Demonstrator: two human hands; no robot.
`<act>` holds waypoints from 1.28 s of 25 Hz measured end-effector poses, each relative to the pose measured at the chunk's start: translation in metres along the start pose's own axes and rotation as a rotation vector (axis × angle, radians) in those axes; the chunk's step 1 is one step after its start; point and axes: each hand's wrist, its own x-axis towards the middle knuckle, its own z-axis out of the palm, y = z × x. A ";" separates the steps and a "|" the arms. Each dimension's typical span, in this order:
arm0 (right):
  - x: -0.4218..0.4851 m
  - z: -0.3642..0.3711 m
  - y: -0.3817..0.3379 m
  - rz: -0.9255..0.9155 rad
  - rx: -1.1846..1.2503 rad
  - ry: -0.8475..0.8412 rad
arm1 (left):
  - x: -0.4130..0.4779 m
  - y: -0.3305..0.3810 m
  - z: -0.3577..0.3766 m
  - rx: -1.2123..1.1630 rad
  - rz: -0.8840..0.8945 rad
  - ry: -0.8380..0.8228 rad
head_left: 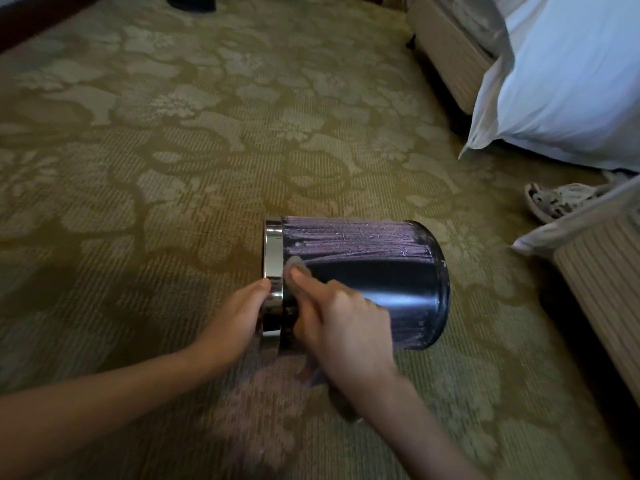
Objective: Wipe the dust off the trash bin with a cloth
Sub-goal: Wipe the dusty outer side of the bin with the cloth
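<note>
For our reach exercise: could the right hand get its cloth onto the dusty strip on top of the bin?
Probably yes: the right hand presses the cloth on the trash bin just below the dusty strip, nothing between.
</note>
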 end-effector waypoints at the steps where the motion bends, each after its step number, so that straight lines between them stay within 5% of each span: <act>1: -0.001 -0.006 0.012 0.026 -0.038 0.011 | -0.001 -0.002 0.000 0.020 -0.006 -0.005; 8: -0.025 -0.053 0.109 0.601 -0.121 0.001 | -0.020 0.003 0.008 0.005 -0.024 -0.021; 12: -0.016 -0.048 0.077 0.502 -0.014 -0.040 | -0.021 -0.001 0.007 -0.010 -0.017 -0.026; 18: -0.021 -0.011 -0.019 -0.053 0.046 -0.206 | -0.021 -0.011 0.005 -0.020 0.090 -0.048; 20: -0.022 -0.019 0.015 0.013 -0.050 -0.107 | -0.020 -0.016 0.002 -0.032 0.024 -0.052; 25: -0.039 -0.058 0.107 0.564 -0.098 -0.022 | -0.035 -0.004 0.007 0.017 0.010 -0.097; 29: -0.040 -0.048 0.083 0.486 -0.127 -0.007 | -0.040 -0.009 0.008 0.064 0.023 -0.097; 32: -0.031 -0.020 0.029 0.172 -0.054 -0.035 | -0.038 -0.018 0.004 0.078 0.025 -0.092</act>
